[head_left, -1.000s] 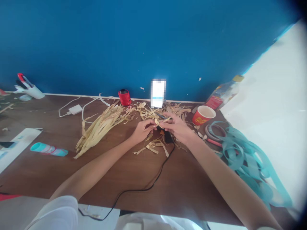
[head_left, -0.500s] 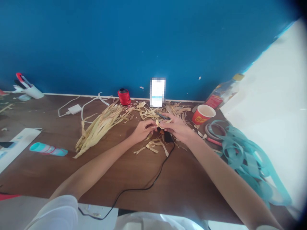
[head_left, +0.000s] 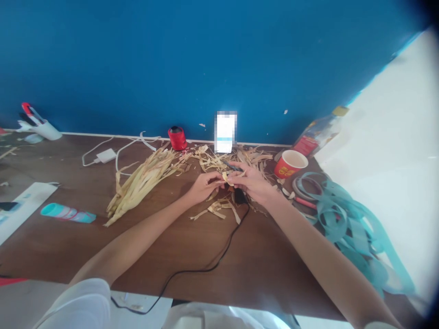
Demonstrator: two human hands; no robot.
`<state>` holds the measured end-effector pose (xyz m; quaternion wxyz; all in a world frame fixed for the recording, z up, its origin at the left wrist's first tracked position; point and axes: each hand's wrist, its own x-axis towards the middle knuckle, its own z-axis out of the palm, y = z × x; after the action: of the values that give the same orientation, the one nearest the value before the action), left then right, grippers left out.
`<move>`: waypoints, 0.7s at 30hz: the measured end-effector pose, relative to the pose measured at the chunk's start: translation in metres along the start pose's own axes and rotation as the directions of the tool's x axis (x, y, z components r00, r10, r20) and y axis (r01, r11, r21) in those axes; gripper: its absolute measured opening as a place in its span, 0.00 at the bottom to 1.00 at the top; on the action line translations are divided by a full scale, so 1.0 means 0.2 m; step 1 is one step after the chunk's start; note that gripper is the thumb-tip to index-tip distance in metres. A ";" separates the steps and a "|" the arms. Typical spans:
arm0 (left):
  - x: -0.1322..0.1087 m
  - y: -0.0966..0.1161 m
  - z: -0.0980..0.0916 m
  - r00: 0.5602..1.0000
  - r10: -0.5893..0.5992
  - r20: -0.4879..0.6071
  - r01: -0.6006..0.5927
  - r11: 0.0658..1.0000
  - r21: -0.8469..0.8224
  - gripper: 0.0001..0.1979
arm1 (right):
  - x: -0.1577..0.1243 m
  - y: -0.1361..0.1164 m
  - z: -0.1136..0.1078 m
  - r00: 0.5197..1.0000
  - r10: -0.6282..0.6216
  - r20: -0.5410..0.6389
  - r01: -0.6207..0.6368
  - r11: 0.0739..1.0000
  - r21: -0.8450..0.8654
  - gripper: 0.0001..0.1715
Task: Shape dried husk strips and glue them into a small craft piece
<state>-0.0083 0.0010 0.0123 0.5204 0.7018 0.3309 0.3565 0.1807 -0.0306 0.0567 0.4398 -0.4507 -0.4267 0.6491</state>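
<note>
A small pale strip of dried husk point(head_left: 225, 177) is pinched between my two hands over the middle of the table. My left hand point(head_left: 206, 186) is closed on its left side, fingertips together. From the right, my right hand point(head_left: 252, 182) grips the same strip with thumb and finger. A slim dark tool point(head_left: 232, 166) also sits in the right hand, between the fingers; its exact kind is unclear. Below the hands lies a black corded object point(head_left: 241, 195), partly hidden by the right hand. Loose husk scraps point(head_left: 216, 209) lie around it.
A bundle of dried husks point(head_left: 140, 183) lies left of my hands. Behind stand a red thread spool point(head_left: 177, 138) and a lit phone screen point(head_left: 225, 132). To the right are a red paper cup point(head_left: 291, 164), a bottle point(head_left: 318, 132) and coiled teal ribbon point(head_left: 343, 224). A black cord point(head_left: 206, 270) crosses the front.
Both hands stay almost in place, still on the husk strip. The strip's tip has shifted very slightly; otherwise the view has barely moved.
</note>
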 end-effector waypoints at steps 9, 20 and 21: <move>0.00 -0.01 0.00 1.000 -0.005 -0.007 0.005 1.000 0.001 0.13 | 0.02 0.04 0.00 0.997 -0.081 -0.019 0.079 0.995 -0.066 0.39; 0.00 0.02 0.01 0.999 -0.049 -0.016 0.049 0.998 -0.034 0.10 | 0.01 0.04 0.02 0.996 -0.090 0.009 0.090 0.993 -0.075 0.38; 0.00 0.02 0.01 0.999 -0.049 -0.014 0.049 0.998 -0.029 0.11 | 0.01 0.04 0.02 0.996 -0.094 0.002 0.094 0.992 -0.086 0.38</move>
<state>-0.0072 -0.0009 0.0152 0.5366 0.6832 0.3465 0.3537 0.1754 -0.0301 0.0502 0.4507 -0.4492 -0.4746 0.6082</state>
